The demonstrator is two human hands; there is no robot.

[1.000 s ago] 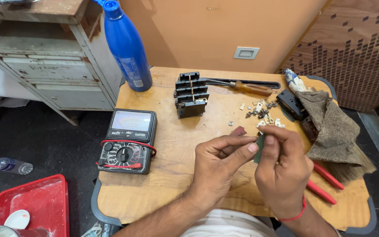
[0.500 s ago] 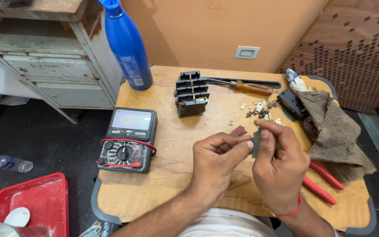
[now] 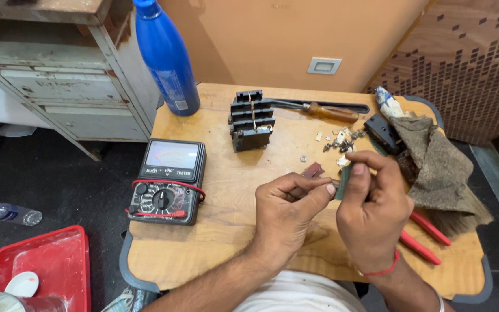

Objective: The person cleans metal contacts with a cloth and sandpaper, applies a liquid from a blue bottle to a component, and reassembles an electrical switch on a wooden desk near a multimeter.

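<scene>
My right hand (image 3: 371,216) pinches a small dark green flat part (image 3: 342,175) upright between thumb and fingers above the wooden table (image 3: 215,254). My left hand (image 3: 287,211) meets it from the left, thumb and forefinger closed on a tiny piece at the part's edge; that piece is too small to make out. A small reddish-brown chip (image 3: 313,169) lies on the table just behind my left fingers. Loose screws and small bits (image 3: 339,141) are scattered beyond the hands.
A black finned heat sink block (image 3: 250,119) stands at the table's middle back, a screwdriver (image 3: 324,110) behind it. An analog multimeter (image 3: 167,181) lies left, a blue bottle (image 3: 167,58) back left. Brown cloth (image 3: 434,167) and red-handled pliers (image 3: 425,234) sit right. A red tray (image 3: 41,266) is on the floor.
Both hands have stayed together over the table's middle. The right hand's fingers have shifted slightly on the green part, tilting it a little more upright.
</scene>
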